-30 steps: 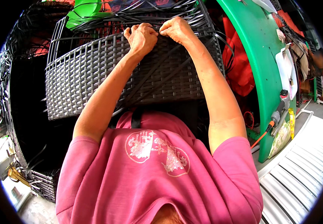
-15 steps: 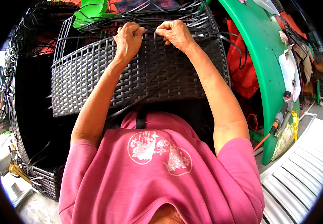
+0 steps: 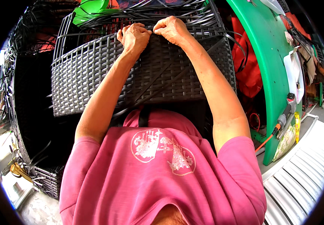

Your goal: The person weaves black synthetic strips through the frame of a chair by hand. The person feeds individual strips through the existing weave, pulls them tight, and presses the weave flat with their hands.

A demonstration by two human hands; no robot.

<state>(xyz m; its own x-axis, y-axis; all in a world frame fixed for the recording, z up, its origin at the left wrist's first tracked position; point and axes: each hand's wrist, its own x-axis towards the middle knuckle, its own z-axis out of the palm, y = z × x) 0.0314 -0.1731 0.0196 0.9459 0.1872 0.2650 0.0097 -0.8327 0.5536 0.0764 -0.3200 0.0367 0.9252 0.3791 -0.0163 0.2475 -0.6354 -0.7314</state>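
Note:
A dark grey woven panel [image 3: 90, 75] of flat plastic strips stands in front of me, its weave ending in an unfinished top edge. Both hands are at that edge, close together near its middle. My left hand [image 3: 135, 37] is closed, fingers bent over the top rows. Just to its right, my right hand [image 3: 172, 30] pinches with thumb and forefinger at the edge, on what looks like a dark strip; the fingertips hide most of it. Loose dark strips [image 3: 158, 80] hang slantwise across the panel's face below my hands. More loose strips [image 3: 203, 17] lie behind the edge.
A bright green plastic piece [image 3: 90, 11] lies behind the panel. To the right rises a green board [image 3: 267, 67] with a grey power tool [image 3: 284, 116] on an orange hose beside it. A white slatted surface [image 3: 300, 172] is at lower right, more dark wickerwork [image 3: 45, 182] at left.
My left hand has shifted right along the edge, closer to my right hand. My right hand has moved slightly up and left. The view has shifted slightly.

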